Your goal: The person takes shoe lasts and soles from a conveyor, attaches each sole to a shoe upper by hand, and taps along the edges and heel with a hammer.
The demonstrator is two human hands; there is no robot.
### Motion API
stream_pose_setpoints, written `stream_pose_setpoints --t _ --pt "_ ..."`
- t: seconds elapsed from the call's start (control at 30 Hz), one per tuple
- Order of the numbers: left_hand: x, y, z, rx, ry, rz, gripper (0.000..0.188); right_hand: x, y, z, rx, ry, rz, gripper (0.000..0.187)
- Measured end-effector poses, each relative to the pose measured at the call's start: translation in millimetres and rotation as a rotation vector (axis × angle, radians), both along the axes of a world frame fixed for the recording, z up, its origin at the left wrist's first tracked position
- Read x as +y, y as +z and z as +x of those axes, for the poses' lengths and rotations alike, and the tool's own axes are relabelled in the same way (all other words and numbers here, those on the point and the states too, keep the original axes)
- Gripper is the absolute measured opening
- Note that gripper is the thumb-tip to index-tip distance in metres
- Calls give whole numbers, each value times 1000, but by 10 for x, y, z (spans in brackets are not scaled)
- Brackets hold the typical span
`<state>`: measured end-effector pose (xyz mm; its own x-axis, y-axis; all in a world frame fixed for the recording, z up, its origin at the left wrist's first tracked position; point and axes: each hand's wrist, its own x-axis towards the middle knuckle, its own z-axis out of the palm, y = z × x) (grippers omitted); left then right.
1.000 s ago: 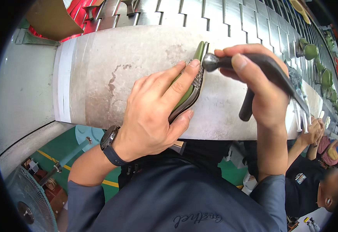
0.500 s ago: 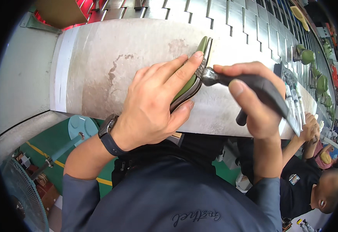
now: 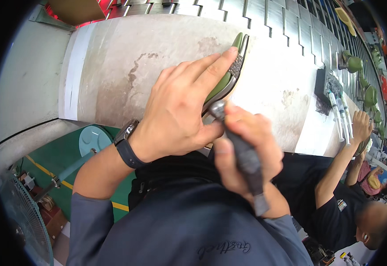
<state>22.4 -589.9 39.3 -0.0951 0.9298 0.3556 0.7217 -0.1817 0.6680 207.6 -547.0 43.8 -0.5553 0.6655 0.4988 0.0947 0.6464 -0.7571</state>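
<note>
Shoe [image 3: 229, 84]: green and dark brown, shiny dark edge, grey glittery band [image 3: 236, 66] across it. Lies on its side on the counter [image 3: 282, 88], narrow end close to the far edge, other end toward the near edge, partly covered. Hammer [image 3: 245, 155]: black body, rounded metal face, slightly blurred, held slanted. Face is at the shoe's near end, contact unclear; tapered flat end sticks out past the counter's near edge.

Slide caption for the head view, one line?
Left hand holds a green piece with a glittering band against the pale worktop; right hand grips a dark hammer close beside it.
</note>
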Motion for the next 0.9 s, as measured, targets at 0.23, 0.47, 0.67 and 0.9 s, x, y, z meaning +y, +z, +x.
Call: stream_pose_setpoints --t 0.23,0.47,0.67,0.9 --pt "-120 -87 -191 6 -25 -3 88 94 -10 7 54 115 -77 34" --pt "-246 -268 -329 -160 0 -18 48 51 -46 0 16 207 -24 35" --pt "-258 -280 -360 -49 -3 21 47 116 3 17 -66 332 -141 35" --pt "-242 -275 -322 -47 47 44 46 243 116 -110 -116 390 -9 34"
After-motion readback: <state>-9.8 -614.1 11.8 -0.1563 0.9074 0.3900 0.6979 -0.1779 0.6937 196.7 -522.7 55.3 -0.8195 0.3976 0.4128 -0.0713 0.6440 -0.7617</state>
